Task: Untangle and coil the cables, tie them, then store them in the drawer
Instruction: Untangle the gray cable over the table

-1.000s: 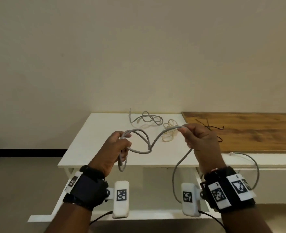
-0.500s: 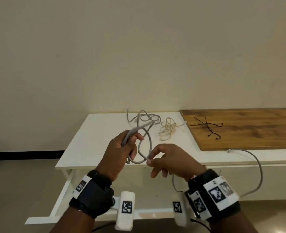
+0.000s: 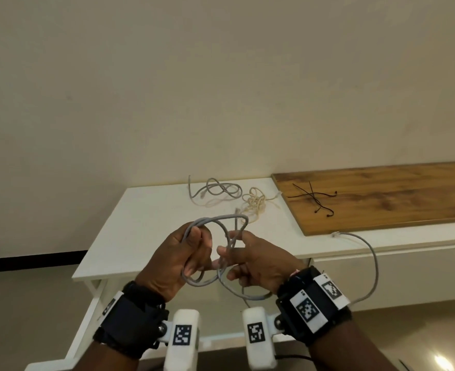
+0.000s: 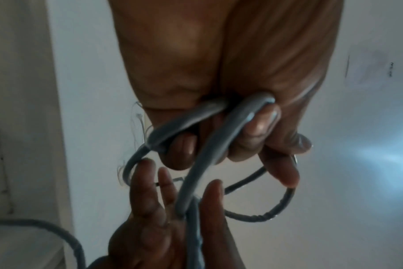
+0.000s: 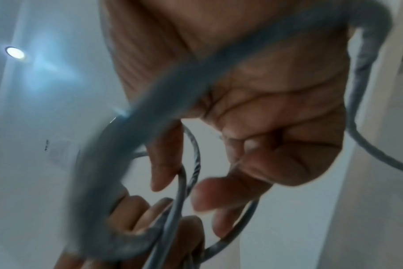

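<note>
My left hand (image 3: 198, 254) grips several loops of a grey cable (image 3: 222, 218) in front of the white table (image 3: 146, 226); the left wrist view shows its fingers (image 4: 253, 131) curled round the strands. My right hand (image 3: 234, 251) is close beside it and holds one strand between thumb and fingers (image 5: 163, 163). The cable's tail (image 3: 373, 266) hangs in an arc to the right, and its plug (image 3: 335, 234) lies on the table edge. A second grey cable (image 3: 215, 188) and a tangled cream cable (image 3: 256, 203) lie at the back of the table.
Thin black ties (image 3: 314, 199) lie crossed on a wooden board (image 3: 395, 194) on the right part of the table. Below the table at left, a white drawer side (image 3: 87, 317) sticks out toward me. A plain wall stands behind.
My right hand, stretched out to the right a second ago, has come in to the left hand with the strand. The bundle in my left hand has gained a loop, and the hanging tail is shorter.
</note>
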`<action>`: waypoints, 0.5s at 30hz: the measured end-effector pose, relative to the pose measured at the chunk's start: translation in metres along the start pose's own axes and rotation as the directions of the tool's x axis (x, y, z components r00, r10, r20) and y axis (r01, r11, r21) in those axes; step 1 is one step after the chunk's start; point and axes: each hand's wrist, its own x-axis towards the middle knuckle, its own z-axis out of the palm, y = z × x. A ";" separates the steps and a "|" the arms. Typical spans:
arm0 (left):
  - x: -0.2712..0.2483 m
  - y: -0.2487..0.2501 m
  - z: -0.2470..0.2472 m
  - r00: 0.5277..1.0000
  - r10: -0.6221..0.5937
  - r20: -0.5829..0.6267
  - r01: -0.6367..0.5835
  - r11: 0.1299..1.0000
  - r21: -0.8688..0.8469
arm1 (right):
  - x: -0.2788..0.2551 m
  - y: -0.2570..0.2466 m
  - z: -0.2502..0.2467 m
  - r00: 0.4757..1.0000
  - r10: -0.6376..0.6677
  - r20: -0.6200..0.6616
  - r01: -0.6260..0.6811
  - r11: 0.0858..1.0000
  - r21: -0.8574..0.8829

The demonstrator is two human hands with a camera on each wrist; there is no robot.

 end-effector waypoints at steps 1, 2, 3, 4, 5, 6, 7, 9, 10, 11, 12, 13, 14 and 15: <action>0.000 0.001 0.001 1.000 -0.002 0.014 0.002 0.999 -0.038 | 0.000 0.000 0.000 0.999 -0.022 0.024 0.022 0.999 0.026; 0.000 0.002 0.001 1.000 0.006 0.030 -0.004 0.998 -0.068 | 0.001 0.001 0.000 0.997 -0.051 0.051 0.049 0.997 0.054; 0.000 0.001 0.000 0.999 0.015 0.040 -0.012 0.996 -0.087 | 0.001 0.001 -0.001 0.994 -0.077 0.081 0.071 0.994 0.082; 0.000 0.001 0.000 0.999 0.019 0.042 -0.015 0.996 -0.092 | 0.002 0.001 -0.001 0.989 -0.098 0.109 0.086 0.990 0.109; 0.000 0.001 -0.002 0.999 0.015 0.035 -0.012 0.996 -0.085 | 0.002 0.000 -0.002 0.984 -0.120 0.133 0.103 0.987 0.127; 0.001 0.001 -0.004 1.000 0.007 0.023 -0.006 0.997 -0.072 | 0.002 0.001 -0.003 0.979 -0.145 0.141 0.126 0.983 0.135; 0.001 0.001 -0.008 1.000 0.000 0.006 0.001 0.998 -0.055 | 0.001 0.001 -0.005 0.978 -0.168 0.119 0.153 0.980 0.131; 0.000 0.004 -0.016 0.999 -0.010 -0.046 0.011 1.000 0.025 | 0.001 -0.001 -0.009 0.977 -0.214 -0.003 0.214 0.975 0.062; 0.000 0.007 -0.020 0.996 -0.015 -0.092 0.025 0.994 0.109 | 0.001 -0.004 -0.011 0.964 -0.254 -0.082 0.254 0.967 -0.007; -0.002 0.011 -0.025 0.989 -0.016 -0.145 0.049 0.973 0.227 | 0.000 -0.008 -0.012 0.938 -0.304 -0.166 0.293 0.952 -0.090; -0.003 0.015 -0.028 0.980 -0.008 -0.198 0.081 0.928 0.363 | -0.002 -0.012 -0.013 0.896 -0.369 -0.249 0.334 0.927 -0.171; -0.003 0.019 -0.030 0.969 0.007 -0.247 0.118 0.864 0.489 | -0.004 -0.017 -0.014 0.839 -0.443 -0.317 0.371 0.890 -0.264; -0.003 0.022 -0.032 0.956 0.026 -0.294 0.156 0.802 0.577 | -0.006 -0.023 -0.015 0.777 -0.518 -0.358 0.397 0.845 -0.358; -0.002 0.024 -0.034 0.941 0.050 -0.335 0.184 0.756 0.628 | -0.011 -0.029 -0.015 0.732 -0.574 -0.368 0.411 0.802 -0.433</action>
